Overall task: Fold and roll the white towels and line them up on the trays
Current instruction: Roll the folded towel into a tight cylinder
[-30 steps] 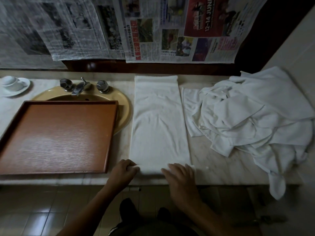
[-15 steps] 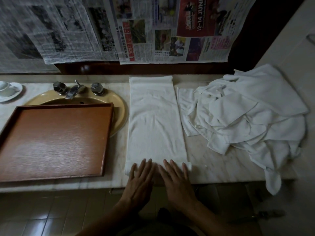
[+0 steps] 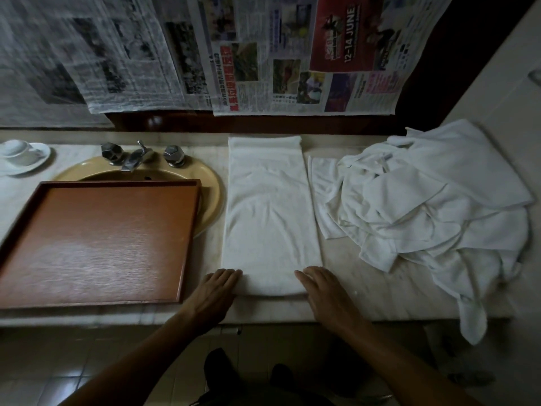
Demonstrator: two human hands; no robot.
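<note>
A long folded white towel (image 3: 270, 212) lay lengthwise on the marble counter (image 3: 366, 291), between the wooden tray (image 3: 96, 241) and a loose pile of white towels (image 3: 433, 206). Its near end was turned up into a low roll (image 3: 269, 287) close to the counter's front edge. The left hand (image 3: 215, 291) lay flat at the roll's left end, fingers straight and held together, their tips touching the cloth. The right hand (image 3: 325, 291) lay the same way at the roll's right end, fingers straight and close together against the towel. The roll sat between the two hands, and neither hand was curled round it. The tray rested partly over the yellow sink (image 3: 212, 189), below the faucet (image 3: 137, 155). A cup and saucer (image 3: 20, 152) stood at the far left. Newspaper sheets (image 3: 292, 54) hung on the wall behind.
</note>
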